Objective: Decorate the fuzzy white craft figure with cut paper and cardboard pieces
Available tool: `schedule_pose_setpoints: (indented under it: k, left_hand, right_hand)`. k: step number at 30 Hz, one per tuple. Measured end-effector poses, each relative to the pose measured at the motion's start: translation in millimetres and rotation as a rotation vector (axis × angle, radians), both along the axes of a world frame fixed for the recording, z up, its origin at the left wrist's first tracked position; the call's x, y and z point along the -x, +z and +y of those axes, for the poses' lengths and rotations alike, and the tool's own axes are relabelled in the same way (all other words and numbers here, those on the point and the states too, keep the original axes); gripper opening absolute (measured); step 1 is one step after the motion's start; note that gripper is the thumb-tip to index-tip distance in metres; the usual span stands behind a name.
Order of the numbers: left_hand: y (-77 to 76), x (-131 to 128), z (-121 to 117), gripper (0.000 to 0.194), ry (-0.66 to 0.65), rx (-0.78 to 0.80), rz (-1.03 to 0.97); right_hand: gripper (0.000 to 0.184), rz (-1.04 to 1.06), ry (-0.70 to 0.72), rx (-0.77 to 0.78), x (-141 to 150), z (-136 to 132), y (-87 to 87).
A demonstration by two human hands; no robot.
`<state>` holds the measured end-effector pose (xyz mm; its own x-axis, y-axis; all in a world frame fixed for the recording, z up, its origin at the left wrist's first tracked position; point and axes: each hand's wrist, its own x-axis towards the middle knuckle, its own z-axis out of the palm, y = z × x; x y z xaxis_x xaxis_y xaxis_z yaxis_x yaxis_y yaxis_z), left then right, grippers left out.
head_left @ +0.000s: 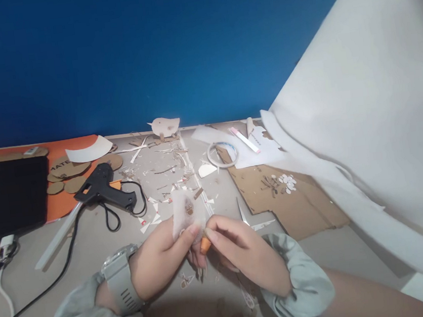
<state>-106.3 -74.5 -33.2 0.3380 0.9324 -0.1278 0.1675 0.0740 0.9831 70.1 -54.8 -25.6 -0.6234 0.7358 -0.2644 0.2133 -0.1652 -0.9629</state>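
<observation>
My left hand [165,258], with a watch at its wrist, is closed on a small, thin white foam-like piece [179,208]. The piece stands upright and bears a brown mark near its middle. Against its lower right edge, my right hand [240,244] pinches a small orange object [205,244] between thumb and fingers; its kind is mostly hidden. Just beyond the right hand, opened scissors blades [244,213] lie on the table, their handles out of sight. Paper scraps [153,216] are scattered past my left hand.
At left are a hot glue gun [104,188] with its cord, a black tablet [13,196] and cardboard discs [71,167]. A bird cutout [165,126] stands at the back. Right lie a tape roll [212,164], a marker [245,141], cardboard [301,212] and a white sheet [362,111].
</observation>
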Motion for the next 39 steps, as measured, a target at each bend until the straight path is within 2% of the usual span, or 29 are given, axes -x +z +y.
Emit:
schedule_pose_setpoints:
  k: [5,10,12,16,20,39]
  left_hand:
    - [-3.2,0,1,0.051,-0.010,-0.062,0.131]
    - [-2.1,1,0,0.036,0.050,-0.168,0.184]
    - [-0.6,1,0,0.039,0.045,-0.181,0.183]
    - [-0.2,1,0,0.049,0.047,-0.169,0.180]
    - [-2.2,0,0,0.051,0.066,-0.164,0.178]
    - [-1.1,0,-1,0.050,0.079,-0.149,0.215]
  right_hand:
    - [0.030,-0.071,-0.029,-0.017,-2,0,-2.4]
    - [0.031,0.010,-0.040,0.050,2,-2,-4.5]
    - [0.030,0.047,-0.049,0.059,3,-3,-4.6]
    - [0.028,0.106,-0.059,0.090,6,-4,-4.4]
    - [0.029,0.131,-0.094,0.114,9,-5,-5.4]
    - [0.030,0.080,-0.108,0.052,12,-9,-2.9]
